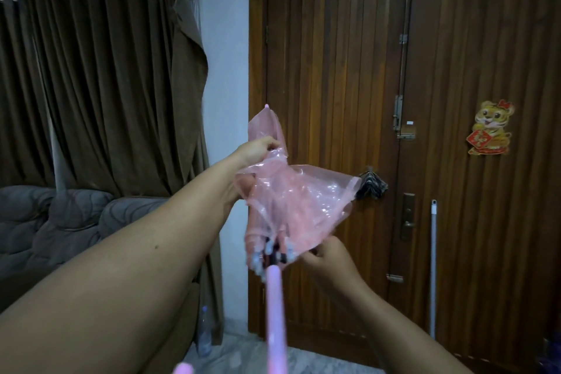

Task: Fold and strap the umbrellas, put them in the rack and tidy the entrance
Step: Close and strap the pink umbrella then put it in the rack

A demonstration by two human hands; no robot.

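Seen from a head-worn camera, in front of a dark wooden double door (334, 70). Held up between viewer and door, pointing away and upward: a pink translucent umbrella (291, 197), closed down but not yet rolled, its plastic canopy loose and flaring toward the door handle side. Pink shaft (274, 297) running back toward the viewer, with a pink handle end just visible at the bottom edge.

Left hand (258, 149) reaching far forward, fingers pinching a fold of canopy near the tip, well short of the door. Right hand (329, 258) lower and nearer, fingers curled and pinching the canopy's bottom hem beside the grey rib ends (267, 252).

Left of the door: brown curtains (100, 85), a grey sofa (60, 222) beneath them, a clear plastic bottle (204, 331) on the floor. On the door's right leaf: a cartoon tiger sticker (490, 127). Leaning against it: a white pole (433, 267). No rack or strap in view.

To fold well from here, probably: keep the tip-end pinch steady, gather each loose panel flat in one direction around the shaft, smooth out trapped air, hold the rib ends together so the wrap stays tight, then find the strap. Risk: slippery plastic springing open if either pinch loosens.
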